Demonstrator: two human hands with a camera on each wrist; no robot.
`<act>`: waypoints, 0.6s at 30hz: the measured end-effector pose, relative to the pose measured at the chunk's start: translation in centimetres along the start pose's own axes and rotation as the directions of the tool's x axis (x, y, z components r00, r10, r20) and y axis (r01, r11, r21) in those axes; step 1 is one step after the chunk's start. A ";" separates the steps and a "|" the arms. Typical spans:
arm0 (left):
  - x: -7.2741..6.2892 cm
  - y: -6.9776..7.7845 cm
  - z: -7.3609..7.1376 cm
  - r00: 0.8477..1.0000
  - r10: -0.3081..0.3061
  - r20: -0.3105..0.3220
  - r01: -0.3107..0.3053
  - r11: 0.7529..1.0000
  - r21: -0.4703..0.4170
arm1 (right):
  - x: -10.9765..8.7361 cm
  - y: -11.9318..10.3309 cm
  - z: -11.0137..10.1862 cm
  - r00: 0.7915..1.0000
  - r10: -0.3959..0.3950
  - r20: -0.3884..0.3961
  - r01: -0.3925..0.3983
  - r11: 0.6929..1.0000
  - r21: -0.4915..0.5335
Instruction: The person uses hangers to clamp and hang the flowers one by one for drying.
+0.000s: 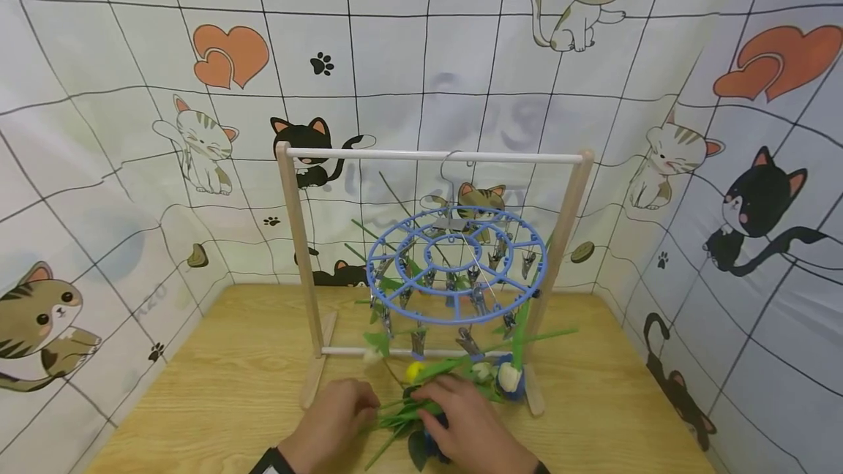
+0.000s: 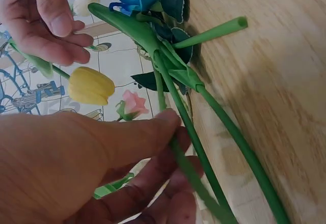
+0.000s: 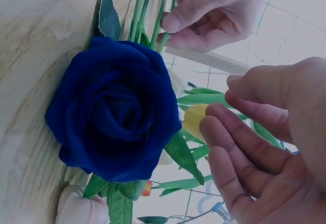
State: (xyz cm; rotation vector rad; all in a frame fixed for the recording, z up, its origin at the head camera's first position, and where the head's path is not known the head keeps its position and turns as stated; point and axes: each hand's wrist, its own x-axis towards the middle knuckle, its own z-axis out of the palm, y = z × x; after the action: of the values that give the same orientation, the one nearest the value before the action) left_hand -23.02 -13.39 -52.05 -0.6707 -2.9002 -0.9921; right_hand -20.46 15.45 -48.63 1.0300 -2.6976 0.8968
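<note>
Low over the front of the table, my left hand [image 1: 337,413] pinches a green flower stem [image 2: 192,173] between thumb and fingers. More green stems run alongside it in the left wrist view. My right hand [image 1: 470,419] is beside the same stems, its fingers loosely bent with nothing between them. Close to that palm, a large dark blue rose [image 3: 114,112] rests at the tabletop. A yellow tulip [image 2: 91,85] and a pink flower [image 2: 133,104] show beyond the hands. Farther right is a white tulip [image 1: 509,377] with a blue bloom partly hidden behind it.
A wooden rack [image 1: 300,240] with white bars stands behind the hands. From its top bar hangs a round blue clip hanger [image 1: 457,320] with several metal clips dangling. Leaves and stems show behind it. Cat-printed sheeting [image 1: 395,57] surrounds the wooden table [image 1: 217,386].
</note>
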 end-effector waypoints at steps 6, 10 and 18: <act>-0.3 0.5 -0.5 0.999 0.009 -0.031 -0.010 1.000 -0.027 | 0.4 0.1 0.3 1.000 0.004 0.003 -0.004 1.000 -0.016; -0.8 1.0 -0.8 0.998 0.017 -0.061 -0.020 0.999 -0.034 | 0.6 0.2 0.6 0.999 -0.016 -0.029 0.015 0.998 -0.057; -1.5 2.4 -1.7 0.989 0.098 -0.115 -0.097 0.995 0.014 | 0.7 0.0 0.9 0.988 -0.102 -0.115 0.084 0.985 -0.150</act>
State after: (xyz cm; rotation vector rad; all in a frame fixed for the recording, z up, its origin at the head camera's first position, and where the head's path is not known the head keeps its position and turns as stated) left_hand -20.95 -13.31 -49.47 -0.7216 -2.7425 -0.9729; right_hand -20.90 14.53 -49.12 1.0264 -2.5478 0.7118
